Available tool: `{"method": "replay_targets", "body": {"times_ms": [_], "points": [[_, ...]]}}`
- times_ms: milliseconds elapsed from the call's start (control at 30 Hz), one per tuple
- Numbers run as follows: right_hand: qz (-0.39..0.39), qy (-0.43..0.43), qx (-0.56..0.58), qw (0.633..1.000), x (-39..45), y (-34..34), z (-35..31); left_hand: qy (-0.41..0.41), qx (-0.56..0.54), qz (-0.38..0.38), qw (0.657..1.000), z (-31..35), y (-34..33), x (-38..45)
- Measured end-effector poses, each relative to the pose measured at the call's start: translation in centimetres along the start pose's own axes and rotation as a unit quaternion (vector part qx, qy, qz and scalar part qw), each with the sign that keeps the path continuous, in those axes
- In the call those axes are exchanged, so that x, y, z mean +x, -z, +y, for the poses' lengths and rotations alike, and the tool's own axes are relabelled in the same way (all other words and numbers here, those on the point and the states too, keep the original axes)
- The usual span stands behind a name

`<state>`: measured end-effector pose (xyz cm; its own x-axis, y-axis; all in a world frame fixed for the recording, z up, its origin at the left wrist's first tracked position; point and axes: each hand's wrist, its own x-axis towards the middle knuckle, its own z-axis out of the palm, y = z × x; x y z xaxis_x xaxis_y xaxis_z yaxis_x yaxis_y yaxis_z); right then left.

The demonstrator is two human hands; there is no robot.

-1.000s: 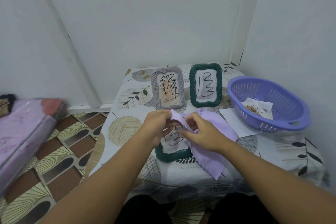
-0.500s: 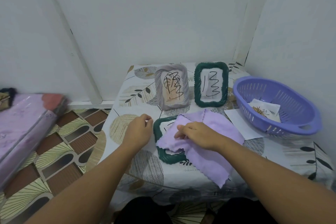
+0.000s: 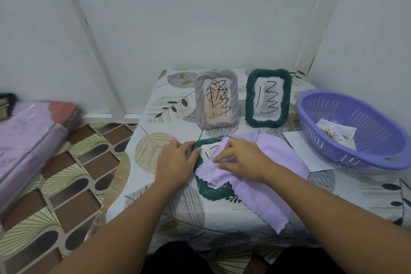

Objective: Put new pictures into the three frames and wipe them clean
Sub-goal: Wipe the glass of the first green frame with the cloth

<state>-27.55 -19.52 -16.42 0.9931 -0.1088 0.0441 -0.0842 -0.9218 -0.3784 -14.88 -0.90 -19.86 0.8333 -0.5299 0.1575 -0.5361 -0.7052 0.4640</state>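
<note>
On table, head cam: flat green frame lies under lilac cloth. Left hand grips its left rim; right hand presses cloth w/ flat fingers. Risk: hard wipe could slide frame off front edge.

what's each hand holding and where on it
The left hand grips the lying dark green ribbed picture frame by its left rim. The right hand only presses the lilac cloth onto it.

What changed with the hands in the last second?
The left hand let go of the purple cloth and moved left to hold the lying green frame by its edge; the right hand laid the cloth onto it and presses. The grey frame, upright green frame and basket stayed put.
</note>
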Motion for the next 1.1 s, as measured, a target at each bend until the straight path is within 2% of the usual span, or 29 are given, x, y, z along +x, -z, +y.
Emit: {"method": "replay_targets", "body": {"times_ms": [200, 333, 467, 633, 767, 967, 1100], "points": [[0.05, 0.031, 0.036, 0.998, 0.3, -0.3, 0.0, -0.007, 0.004, 0.004, 1.0, -0.2, -0.2, 0.0], [0.111, -0.015, 0.187, 0.976, 0.1, 0.1, -0.3, -0.005, 0.008, 0.002, 1.0, -0.2, -0.1, 0.0], [0.092, 0.01, 0.207, 0.974, 1.0, -0.2, -0.7, -0.013, 0.014, -0.003, 1.0, -0.4, -0.2, 0.2], [0.053, 0.001, 0.133, 0.99, 2.1, -0.9, -0.4, 0.001, -0.034, 0.008, 0.999, -0.6, -0.4, 0.4], [0.055, -0.017, 0.137, 0.989, 1.7, -0.9, 0.0, 0.016, -0.075, 0.018, 0.997, -0.6, -0.2, 0.6], [0.059, -0.039, 0.174, 0.982, 1.8, -0.5, 0.1, 0.023, -0.077, 0.028, 0.996, -0.8, -0.3, 0.9], [0.026, -0.034, 0.185, 0.982, 2.3, -0.8, -0.1, 0.023, -0.072, 0.031, 0.997, -0.8, -0.3, 0.9]]}}
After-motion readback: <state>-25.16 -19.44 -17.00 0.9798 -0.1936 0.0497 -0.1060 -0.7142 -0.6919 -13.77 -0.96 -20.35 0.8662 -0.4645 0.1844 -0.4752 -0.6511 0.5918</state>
